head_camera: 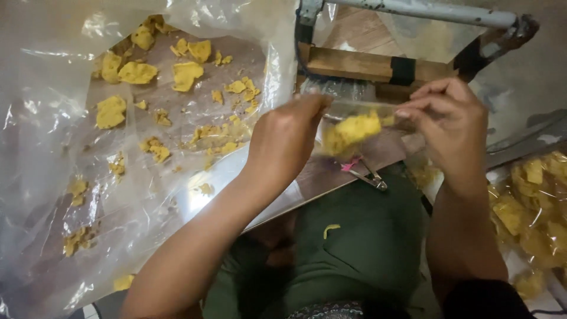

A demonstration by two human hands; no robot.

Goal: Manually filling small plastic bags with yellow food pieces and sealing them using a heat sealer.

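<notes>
Head view, looking down over the person's lap. Both hands are raised in front of the chest, holding one small clear bag [354, 121] filled with yellow chips [352, 131]. The left hand [286, 139] pinches the bag's left edge, fingers closed on the plastic near the top. The right hand [452, 121] pinches the right edge, thumb and fingertips pressed together on the film. The bag hangs stretched between the two hands, chips bunched in its middle, slightly blurred.

Just behind the bag sits a wooden block [354, 64] with black tape, under a grey metal bar [425, 12] that runs across the top of the frame; looks like a sealing device, cannot tell more.

To the left, a big clear plastic sheet [53, 177] is spread out over a worktop [177, 88], crumpled at the edges. Loose yellow chip pieces [137, 72] and crumbs lie scattered on it, larger ones toward the top, small bits lower down.

Far right, another clear bag [531, 207] packed with the same yellow chips lies near the right forearm, well apart from the held bag.

Below the hands, the lap is covered by dark green cloth [366, 236]. One small yellow scrap [331, 229] lies on it. Something small, metal and pink [360, 171] rests at the worktop edge just under the held bag; too blurred to tell what it is.
</notes>
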